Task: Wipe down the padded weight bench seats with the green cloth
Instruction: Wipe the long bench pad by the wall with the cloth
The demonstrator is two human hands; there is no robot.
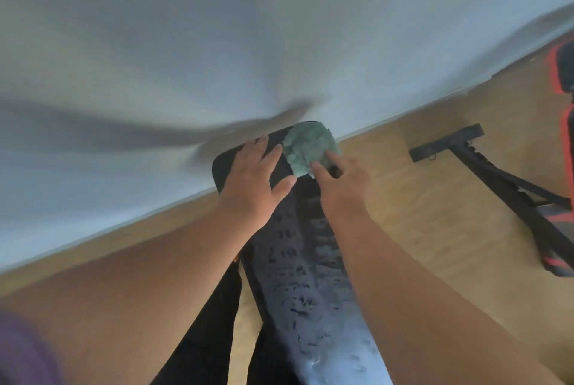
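A long black padded bench seat (307,263) runs from the bottom centre up to the white wall. A crumpled green cloth (307,144) lies on the bench's far end. My left hand (254,176) lies flat on the pad just left of the cloth, fingers straight and spread. My right hand (341,179) is at the cloth's near right edge; its index finger and thumb touch the cloth. The frame is blurred, so whether they pinch it is unclear.
A white wall (217,43) rises right behind the bench's far end. The floor (419,229) is light wood. A second bench with black frame (484,167) and red-trimmed black pads (562,74) stands at the right. Black bench legs (214,322) show below my left forearm.
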